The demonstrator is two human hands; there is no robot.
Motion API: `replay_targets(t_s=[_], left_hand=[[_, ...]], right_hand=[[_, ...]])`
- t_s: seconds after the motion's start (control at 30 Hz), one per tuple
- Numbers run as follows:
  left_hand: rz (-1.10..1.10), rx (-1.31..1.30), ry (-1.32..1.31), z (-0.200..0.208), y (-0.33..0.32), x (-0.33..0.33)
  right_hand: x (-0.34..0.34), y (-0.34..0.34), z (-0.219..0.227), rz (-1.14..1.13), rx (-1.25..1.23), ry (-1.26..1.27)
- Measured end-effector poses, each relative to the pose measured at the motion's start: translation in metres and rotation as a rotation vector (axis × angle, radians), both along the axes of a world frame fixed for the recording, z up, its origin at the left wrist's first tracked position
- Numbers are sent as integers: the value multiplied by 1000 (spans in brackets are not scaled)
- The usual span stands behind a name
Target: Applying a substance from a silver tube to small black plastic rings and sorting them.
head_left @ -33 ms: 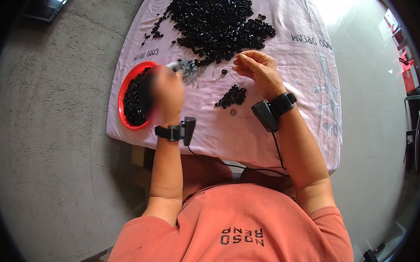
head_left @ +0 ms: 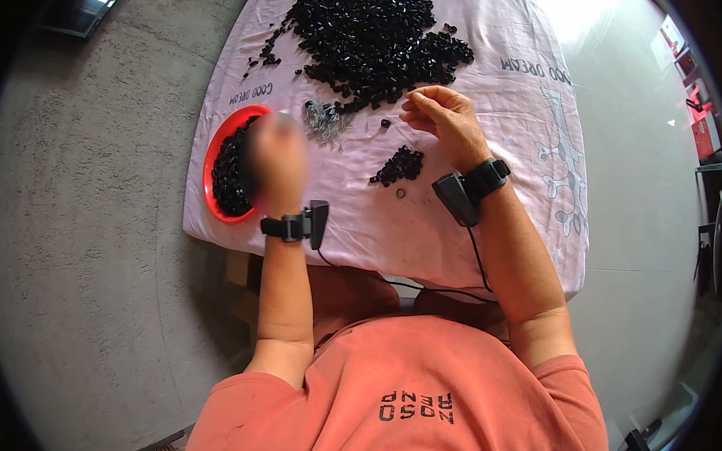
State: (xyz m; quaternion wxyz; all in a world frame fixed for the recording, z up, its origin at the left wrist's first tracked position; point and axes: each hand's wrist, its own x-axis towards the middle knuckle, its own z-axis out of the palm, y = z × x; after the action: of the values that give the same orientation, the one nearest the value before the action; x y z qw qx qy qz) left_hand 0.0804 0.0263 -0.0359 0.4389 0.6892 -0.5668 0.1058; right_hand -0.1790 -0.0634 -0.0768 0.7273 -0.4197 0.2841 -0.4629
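My left hand [head_left: 280,164] is at the right rim of a red bowl [head_left: 211,161] filled with small black plastic pieces [head_left: 233,171]. A blur covers the hand, so its fingers and anything in them cannot be made out. Over the cloth, below the big heap of black pieces [head_left: 369,44], my right hand [head_left: 446,120] has thumb and fingertips pressed together. Whatever that pinch holds is hidden or too small to name. Between the hands lie a small pile of black pieces [head_left: 399,167], a single black piece [head_left: 385,123] and a tangle of thin clear-grey scraps [head_left: 325,121].
A pale pink printed cloth [head_left: 506,232] covers the table. One dark ring [head_left: 400,193] lies below the small pile. Black straps with boxes sit on both wrists, and a black cable [head_left: 423,289] runs along the table's near edge. Grey floor [head_left: 96,214] shows at the left.
My left hand has shifted slightly left, closer over the bowl, uncovering more of the clear-grey scraps. My right hand stays where it was.
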Motion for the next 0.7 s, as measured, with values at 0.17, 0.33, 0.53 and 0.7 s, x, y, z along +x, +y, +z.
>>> replay_targets(t_s=[0.17, 0.33, 0.53, 0.7], left_hand=[[280, 93, -79, -3, 18, 66], [494, 5, -298, -8, 22, 72], [-135, 213, 3, 3, -1, -15], [-352, 347, 57, -9, -17, -62]], right_hand=[[4, -2, -6, 9, -74, 71], [14, 4, -8, -42, -324, 406], [10, 2, -11, -135, -424, 449], [-1, 2, -2, -95, -521, 650]])
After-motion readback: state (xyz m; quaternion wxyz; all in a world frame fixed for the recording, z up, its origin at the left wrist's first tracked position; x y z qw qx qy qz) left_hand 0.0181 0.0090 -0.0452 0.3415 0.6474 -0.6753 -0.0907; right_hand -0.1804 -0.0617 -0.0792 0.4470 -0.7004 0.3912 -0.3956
